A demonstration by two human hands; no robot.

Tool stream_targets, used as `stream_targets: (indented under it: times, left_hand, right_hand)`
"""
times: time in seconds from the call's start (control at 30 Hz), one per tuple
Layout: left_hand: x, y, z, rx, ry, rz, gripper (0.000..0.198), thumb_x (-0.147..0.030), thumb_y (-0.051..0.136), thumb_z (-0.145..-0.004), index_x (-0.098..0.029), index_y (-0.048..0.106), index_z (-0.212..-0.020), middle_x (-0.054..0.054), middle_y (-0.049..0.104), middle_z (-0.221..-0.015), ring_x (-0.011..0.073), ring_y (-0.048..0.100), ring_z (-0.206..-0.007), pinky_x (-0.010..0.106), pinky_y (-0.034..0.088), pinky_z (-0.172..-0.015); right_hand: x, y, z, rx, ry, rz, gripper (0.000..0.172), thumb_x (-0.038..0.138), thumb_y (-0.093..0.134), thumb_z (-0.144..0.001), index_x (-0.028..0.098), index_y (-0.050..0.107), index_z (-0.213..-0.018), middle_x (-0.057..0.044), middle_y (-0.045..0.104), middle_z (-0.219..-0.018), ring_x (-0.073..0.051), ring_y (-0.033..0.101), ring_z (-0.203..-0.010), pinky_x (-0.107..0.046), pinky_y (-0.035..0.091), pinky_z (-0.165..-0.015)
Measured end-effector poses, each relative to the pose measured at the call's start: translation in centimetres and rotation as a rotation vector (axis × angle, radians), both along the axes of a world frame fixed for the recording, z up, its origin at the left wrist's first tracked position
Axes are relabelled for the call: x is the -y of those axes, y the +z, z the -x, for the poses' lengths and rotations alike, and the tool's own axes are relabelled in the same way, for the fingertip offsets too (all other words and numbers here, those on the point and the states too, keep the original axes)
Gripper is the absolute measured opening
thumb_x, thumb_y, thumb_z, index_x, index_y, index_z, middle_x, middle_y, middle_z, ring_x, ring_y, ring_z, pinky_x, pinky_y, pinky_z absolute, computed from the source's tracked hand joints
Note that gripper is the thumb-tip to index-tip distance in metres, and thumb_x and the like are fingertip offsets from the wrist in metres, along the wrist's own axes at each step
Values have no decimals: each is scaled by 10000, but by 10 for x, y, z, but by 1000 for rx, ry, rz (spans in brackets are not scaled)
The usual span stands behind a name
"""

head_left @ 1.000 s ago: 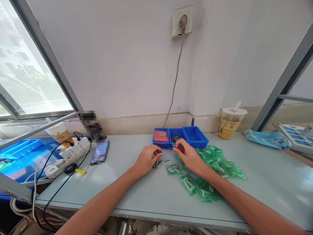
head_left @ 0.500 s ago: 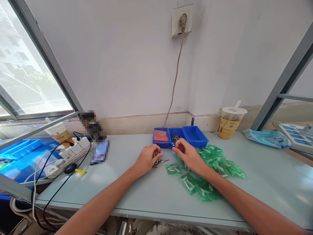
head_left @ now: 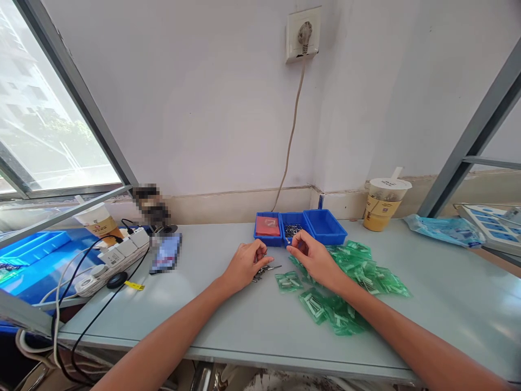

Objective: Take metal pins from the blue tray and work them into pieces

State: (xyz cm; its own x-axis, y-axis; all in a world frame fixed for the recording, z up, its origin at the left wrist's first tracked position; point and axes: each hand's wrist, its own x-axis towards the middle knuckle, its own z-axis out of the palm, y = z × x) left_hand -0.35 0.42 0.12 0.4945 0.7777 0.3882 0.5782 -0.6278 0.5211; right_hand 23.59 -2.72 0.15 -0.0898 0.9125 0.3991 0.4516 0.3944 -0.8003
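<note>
My left hand (head_left: pixel 246 265) is closed, thumb and fingers pinched together. It hovers at a small pile of thin metal screw-like pieces (head_left: pixel 264 272) on the grey table (head_left: pixel 220 336); what it pinches, if anything, is too small to make out. Just in front of the blue bins, my right hand (head_left: pixel 312 257) is also closed in a pinch, with its contents hidden. Beneath and beside the right forearm lie several green plastic bags (head_left: pixel 378 279) with metal pieces inside. One green bag (head_left: pixel 288 282) lies apart, between the hands.
Three blue bins stand by the wall: one with red packets (head_left: pixel 267 227), one with metal pieces (head_left: pixel 292 231), and an empty bin (head_left: pixel 325 227). Cups (head_left: pixel 381 203), a blue packet (head_left: pixel 445 230), a power strip (head_left: pixel 116 260) with cables and a phone (head_left: pixel 166 253) surround the work area.
</note>
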Motion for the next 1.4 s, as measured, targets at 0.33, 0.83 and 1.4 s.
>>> stream_targets:
  times: [0.33, 0.83, 1.4]
  left_hand:
    - [5, 5, -1, -32, 17, 32, 211, -378, 647, -965, -224, 515, -906, -51, 590, -722, 150, 501, -680, 295, 405, -734]
    - [4, 5, -1, -49, 36, 57, 162, -319, 635, -939, -225, 508, -902, -56, 560, -695, 152, 485, -683, 281, 384, -724]
    - [4, 3, 0, 13, 6, 77, 234, -391, 684, -919, -233, 515, -952, -68, 547, -678, 146, 490, -665, 268, 393, -699]
  right_hand:
    - [0, -1, 0, -17, 12, 10, 174, 395, 583, -975, 245, 526, -907, 19, 549, -809, -171, 474, -678, -290, 392, -616]
    - [0, 0, 0, -20, 17, 37, 191, 405, 602, -957, 242, 530, -888, 23, 543, -790, -162, 463, -665, -288, 381, -606]
    - [-3, 3, 1, -164, 109, 92, 200, 426, 575, -968, 227, 591, -950, 2, 547, -864, -153, 464, -690, -284, 396, -615]
